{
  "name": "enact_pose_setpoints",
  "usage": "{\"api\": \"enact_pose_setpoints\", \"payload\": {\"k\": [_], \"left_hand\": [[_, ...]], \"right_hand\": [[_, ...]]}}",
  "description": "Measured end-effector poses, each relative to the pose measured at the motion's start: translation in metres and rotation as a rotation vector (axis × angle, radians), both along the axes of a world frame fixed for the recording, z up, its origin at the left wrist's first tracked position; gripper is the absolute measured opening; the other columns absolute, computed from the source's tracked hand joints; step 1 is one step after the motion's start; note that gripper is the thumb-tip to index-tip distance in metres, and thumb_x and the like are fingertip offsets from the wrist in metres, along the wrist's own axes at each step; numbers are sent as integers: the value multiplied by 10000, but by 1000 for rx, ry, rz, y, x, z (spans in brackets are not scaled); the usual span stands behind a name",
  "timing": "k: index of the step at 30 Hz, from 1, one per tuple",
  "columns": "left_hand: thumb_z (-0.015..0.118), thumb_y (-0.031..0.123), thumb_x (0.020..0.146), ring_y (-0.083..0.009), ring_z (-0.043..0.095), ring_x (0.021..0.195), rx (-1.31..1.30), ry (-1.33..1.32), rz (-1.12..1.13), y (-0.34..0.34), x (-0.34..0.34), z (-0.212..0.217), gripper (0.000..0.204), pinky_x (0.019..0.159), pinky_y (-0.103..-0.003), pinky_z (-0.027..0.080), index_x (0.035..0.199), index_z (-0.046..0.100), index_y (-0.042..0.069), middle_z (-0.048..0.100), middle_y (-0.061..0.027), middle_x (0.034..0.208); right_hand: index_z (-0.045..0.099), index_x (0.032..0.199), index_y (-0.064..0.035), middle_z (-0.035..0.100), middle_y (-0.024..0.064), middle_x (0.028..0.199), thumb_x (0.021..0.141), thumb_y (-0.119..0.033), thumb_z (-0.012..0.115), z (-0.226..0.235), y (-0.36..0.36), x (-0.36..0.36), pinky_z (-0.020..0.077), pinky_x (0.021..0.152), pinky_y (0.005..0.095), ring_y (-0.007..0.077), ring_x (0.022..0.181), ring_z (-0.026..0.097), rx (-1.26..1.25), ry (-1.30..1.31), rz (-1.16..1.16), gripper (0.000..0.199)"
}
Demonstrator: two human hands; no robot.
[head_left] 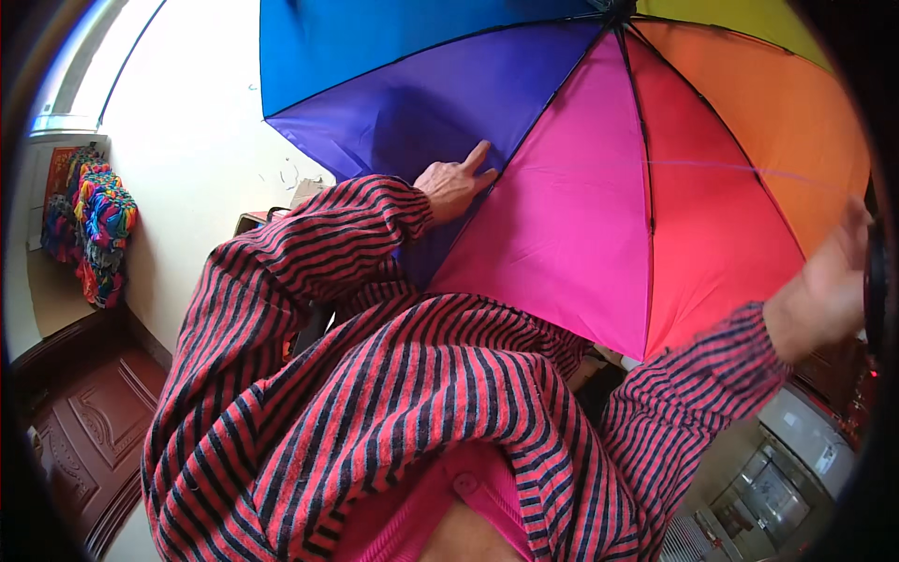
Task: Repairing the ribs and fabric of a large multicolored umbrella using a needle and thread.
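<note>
A large open umbrella (581, 225) with blue, purple, pink, red, orange and yellow panels spreads in front of me, its inner side with the dark ribs showing. My left hand (454, 187) is against the purple panel, two fingers stretched apart near a rib (552, 98). At the right edge, my right hand (824, 286) is raised beside the orange and red panels, smeared by motion. A thin purple line like a thread (740, 167) crosses the red panel toward that hand. Whether the right fingers hold its end does not show.
Bundles of multicoloured yarn-like strips (103, 215) hang at the left. Below them is dark red carved wooden furniture (89, 421). A cardboard box (304, 192) sits behind my left arm, and a white appliance (810, 436) stands at the lower right.
</note>
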State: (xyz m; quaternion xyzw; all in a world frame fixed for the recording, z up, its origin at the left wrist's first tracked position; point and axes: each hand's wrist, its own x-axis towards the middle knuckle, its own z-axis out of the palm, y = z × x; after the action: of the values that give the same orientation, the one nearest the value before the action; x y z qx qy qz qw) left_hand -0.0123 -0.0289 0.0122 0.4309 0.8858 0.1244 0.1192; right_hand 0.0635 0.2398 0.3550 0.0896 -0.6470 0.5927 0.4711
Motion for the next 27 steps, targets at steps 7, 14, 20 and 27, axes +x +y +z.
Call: {"api": "enact_pose_setpoints", "payload": {"k": [7,14,20,27], "left_hand": [[619,116,804,-205,613,658,710,-164,261,22,-15,-41,139,563,-321,488,934,661,94,635,-102,905],[588,107,873,-65,431,526,1100,-1376,1114,28,-12,24,100,413,-221,278,825,627,29,556,-17,697],[580,93,871,-73,426,499,1208,-1476,1180,34,-3,24,93,409,-220,289,809,621,36,544,-20,668],[592,92,844,-96,466,518,905,-1382,1040,19,-12,-3,84,420,-260,345,794,619,31,554,-41,665]], "right_hand": [[646,777,-7,645,66,818,864,-32,569,-149,43,-73,497,716,282,146,735,594,321,-496,83,119],[671,772,-87,655,117,785,721,-101,582,-313,-90,-44,502,686,437,308,771,644,1096,-945,245,104],[636,807,-26,653,181,748,763,-58,591,-330,-104,-49,516,575,405,331,655,645,937,-1050,-29,71],[584,944,12,656,154,950,866,-101,597,-217,-31,-50,562,623,329,198,726,659,-421,-763,352,137]]}}
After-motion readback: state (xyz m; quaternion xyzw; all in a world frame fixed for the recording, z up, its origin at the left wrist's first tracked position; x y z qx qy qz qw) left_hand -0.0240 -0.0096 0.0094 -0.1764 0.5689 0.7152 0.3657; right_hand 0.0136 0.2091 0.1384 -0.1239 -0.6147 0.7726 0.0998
